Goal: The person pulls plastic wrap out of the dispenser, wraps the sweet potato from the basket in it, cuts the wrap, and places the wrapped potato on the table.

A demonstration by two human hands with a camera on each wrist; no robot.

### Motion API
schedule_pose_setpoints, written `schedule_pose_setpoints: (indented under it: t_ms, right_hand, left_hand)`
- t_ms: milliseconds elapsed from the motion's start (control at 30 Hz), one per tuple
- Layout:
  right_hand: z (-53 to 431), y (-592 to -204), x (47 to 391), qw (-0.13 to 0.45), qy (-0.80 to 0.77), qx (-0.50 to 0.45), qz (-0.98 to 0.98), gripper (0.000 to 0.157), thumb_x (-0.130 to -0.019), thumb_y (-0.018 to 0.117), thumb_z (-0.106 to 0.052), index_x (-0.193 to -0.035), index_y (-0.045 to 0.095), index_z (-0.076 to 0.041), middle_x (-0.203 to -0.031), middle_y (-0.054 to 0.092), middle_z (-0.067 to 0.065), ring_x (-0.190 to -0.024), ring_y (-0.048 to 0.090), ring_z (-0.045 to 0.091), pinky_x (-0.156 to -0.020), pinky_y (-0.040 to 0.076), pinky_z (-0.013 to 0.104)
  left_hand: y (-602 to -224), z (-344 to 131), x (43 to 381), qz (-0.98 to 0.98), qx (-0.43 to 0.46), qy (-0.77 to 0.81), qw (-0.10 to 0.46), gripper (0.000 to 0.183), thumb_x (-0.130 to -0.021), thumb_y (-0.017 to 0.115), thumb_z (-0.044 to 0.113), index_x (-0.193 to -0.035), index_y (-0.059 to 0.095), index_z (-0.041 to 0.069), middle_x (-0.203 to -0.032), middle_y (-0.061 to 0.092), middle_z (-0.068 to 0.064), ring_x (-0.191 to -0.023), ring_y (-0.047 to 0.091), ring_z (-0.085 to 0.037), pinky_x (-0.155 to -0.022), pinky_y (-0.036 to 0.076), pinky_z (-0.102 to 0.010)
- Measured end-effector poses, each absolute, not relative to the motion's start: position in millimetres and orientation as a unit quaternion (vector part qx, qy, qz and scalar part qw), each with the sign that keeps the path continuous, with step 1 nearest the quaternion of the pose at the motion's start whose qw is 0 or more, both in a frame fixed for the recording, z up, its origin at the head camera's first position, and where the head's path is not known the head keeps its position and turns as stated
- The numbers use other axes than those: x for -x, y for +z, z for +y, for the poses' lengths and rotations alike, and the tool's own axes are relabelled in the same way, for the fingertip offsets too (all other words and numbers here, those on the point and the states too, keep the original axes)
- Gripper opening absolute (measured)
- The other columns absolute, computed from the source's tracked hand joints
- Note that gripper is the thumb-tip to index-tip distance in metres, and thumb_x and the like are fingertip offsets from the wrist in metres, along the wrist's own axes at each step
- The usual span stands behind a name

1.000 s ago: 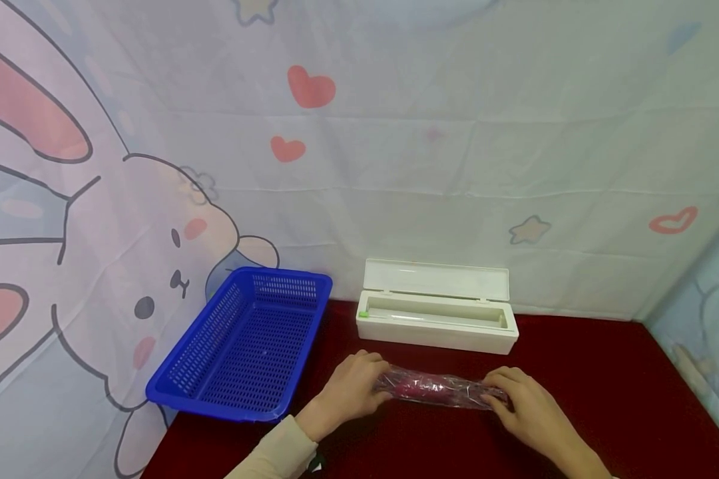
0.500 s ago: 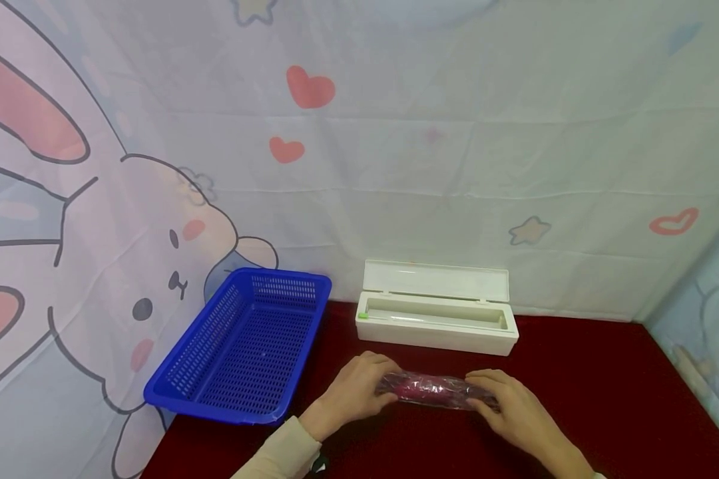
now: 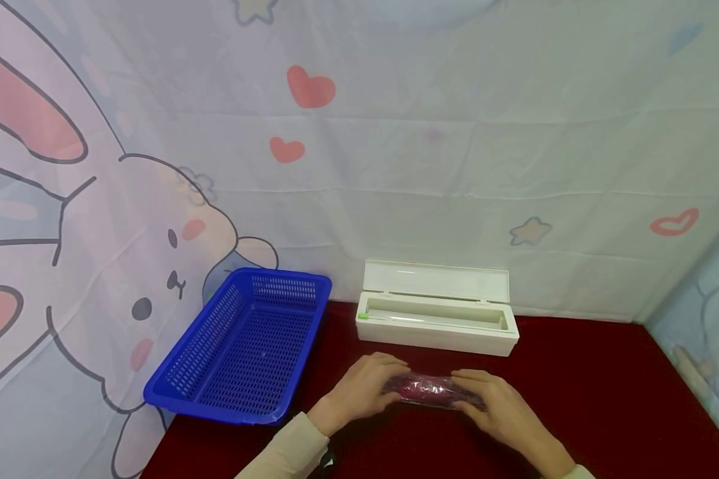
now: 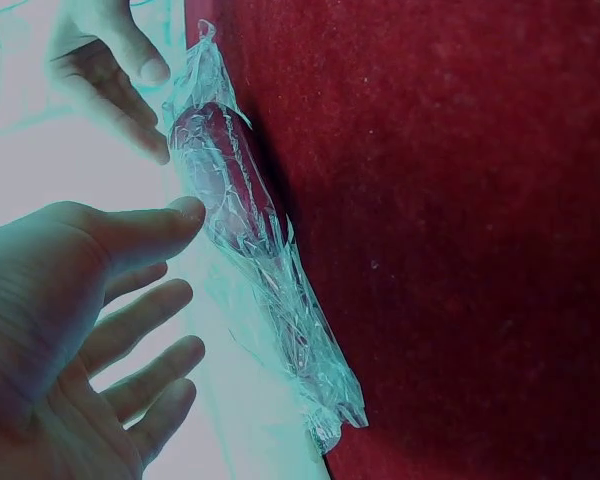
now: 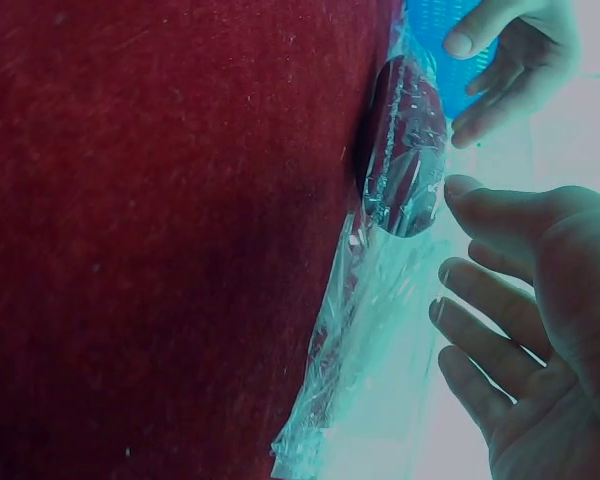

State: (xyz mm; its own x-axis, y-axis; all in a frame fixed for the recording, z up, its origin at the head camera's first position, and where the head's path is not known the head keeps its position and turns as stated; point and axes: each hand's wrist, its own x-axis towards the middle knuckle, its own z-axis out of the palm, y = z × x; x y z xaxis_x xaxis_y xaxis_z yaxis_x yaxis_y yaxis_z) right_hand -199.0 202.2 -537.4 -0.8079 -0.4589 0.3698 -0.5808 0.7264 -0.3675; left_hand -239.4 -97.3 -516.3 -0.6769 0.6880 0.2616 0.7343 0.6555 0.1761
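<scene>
An oblong, round-ended dark red item wrapped in clear plastic film (image 3: 427,389) lies on the red cloth in the head view; its exact kind is unclear. Loose film (image 4: 305,345) trails from its ends. My left hand (image 3: 365,389) is at the left end, thumb on the near side and fingers on the far side. At the right end my right hand (image 3: 491,406) is placed the same way. Both wrist views show fingers extended and spread beside the film, with the left thumb (image 4: 160,232) and right thumb (image 5: 495,212) near the item. Whether the fingertips touch the film is hard to tell.
Behind the hands stands a long white film dispenser box (image 3: 437,338), lid raised, with a green slider (image 3: 363,316) at its left. A blue plastic basket (image 3: 216,416) is on the left. A printed curtain (image 3: 425,166) hangs behind the table.
Both hands have come closer together along the wrapped item, the right hand sliding left and the left hand slightly right. Box and basket stay put.
</scene>
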Motion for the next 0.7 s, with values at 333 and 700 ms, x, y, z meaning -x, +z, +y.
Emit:
schedule_pose_setpoints:
  t_ms: [333, 700]
  right_hand:
    - [198.4, -541.4, 203.0, 0.097, 0.227, -0.269, -0.931, 0.050, -0.090, 0.087, -0.022, -0.134, 0.073, -0.005, -0.139, 0.071, 0.014, -0.122, 0.071, 0.035, -0.098, 0.060, 0.051]
    - [197.2, -540.9, 204.7, 0.064, 0.226, -0.255, -0.938, 0.053, -0.092, 0.085, -0.024, -0.139, 0.070, -0.005, -0.142, 0.069, 0.013, -0.126, 0.069, 0.036, -0.103, 0.057, 0.053]
  left_hand:
    - [-520.4, -93.8, 243.6, -0.907, 0.398, -0.129, 0.050, 0.051, -0.091, 0.086, 0.030, -0.138, 0.072, 0.014, -0.140, 0.072, -0.001, -0.129, 0.068, -0.019, -0.112, 0.052, -0.037]
    - [-524.8, -93.0, 242.7, -0.907, 0.394, -0.142, 0.053, 0.049, -0.093, 0.085, 0.026, -0.138, 0.072, 0.011, -0.135, 0.074, -0.003, -0.124, 0.071, -0.018, -0.108, 0.055, -0.033]
